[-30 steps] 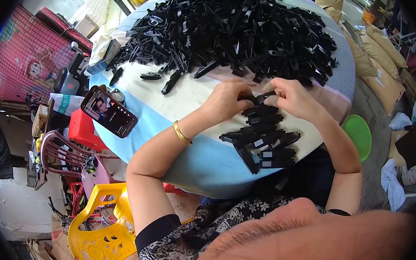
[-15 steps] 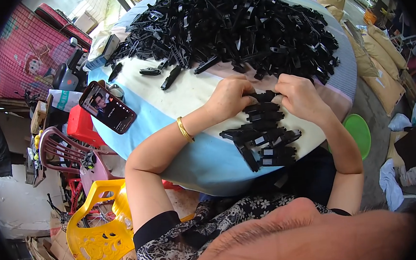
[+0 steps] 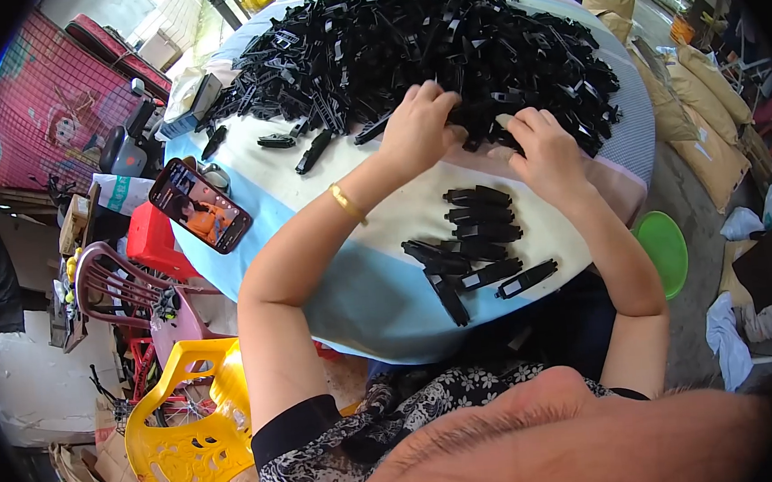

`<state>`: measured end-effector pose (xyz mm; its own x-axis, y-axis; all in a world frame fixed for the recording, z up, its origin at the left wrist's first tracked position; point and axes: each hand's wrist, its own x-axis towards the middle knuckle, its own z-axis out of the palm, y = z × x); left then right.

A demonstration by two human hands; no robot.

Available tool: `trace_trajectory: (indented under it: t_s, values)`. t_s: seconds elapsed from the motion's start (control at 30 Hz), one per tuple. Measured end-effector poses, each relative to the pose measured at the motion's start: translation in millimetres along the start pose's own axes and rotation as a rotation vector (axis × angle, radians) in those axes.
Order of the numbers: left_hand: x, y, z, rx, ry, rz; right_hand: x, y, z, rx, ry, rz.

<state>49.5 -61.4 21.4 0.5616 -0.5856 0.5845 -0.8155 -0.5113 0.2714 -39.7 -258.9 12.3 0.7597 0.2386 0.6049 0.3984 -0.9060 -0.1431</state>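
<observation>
A big heap of elongated black plastic pieces (image 3: 424,39) covers the far part of the table; they look like clips, but their exact kind is unclear. At the heap's near edge my left hand (image 3: 421,128), a gold bracelet on its wrist, reaches in with thumb and fingers apart. To its right my right hand (image 3: 540,152) is also open, fingertips close to the heap and thumb spread. I make out nothing held in either hand. Nearer to me, several black pieces (image 3: 485,231) lie in a rough column, with others at angles by the table edge.
A cloth-covered round table (image 3: 346,308) is in front of me. On its left a phone (image 3: 200,207) plays a video beside a tissue box (image 3: 198,102). A yellow chair (image 3: 184,438) and pink chair (image 3: 184,320) stand left; a green basin (image 3: 662,254) and sacks (image 3: 708,125) are right.
Both hands have left the column of pieces and moved away from me to the heap's edge. A cluster of pieces near the table edge is gone, and the phone picture differs.
</observation>
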Motion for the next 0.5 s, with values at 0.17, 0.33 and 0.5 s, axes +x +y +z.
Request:
trace_trajectory:
  t_s: [0.17, 0.33, 0.5]
  values:
    - [14.1, -20.0, 20.7, 0.102, -0.096, 0.028, -4.0, 8.5, 11.2, -0.066, -0.04, -0.041]
    - [5.1, -0.3, -13.6, -0.067, -0.125, -0.058, -5.2, 10.7, 3.0, -0.008, 0.063, -0.02]
    - [-28.6, -0.6, -26.8, -0.74, -0.543, -0.408, -0.3, -2.5, -1.3, 0.558, 0.105, 0.178]
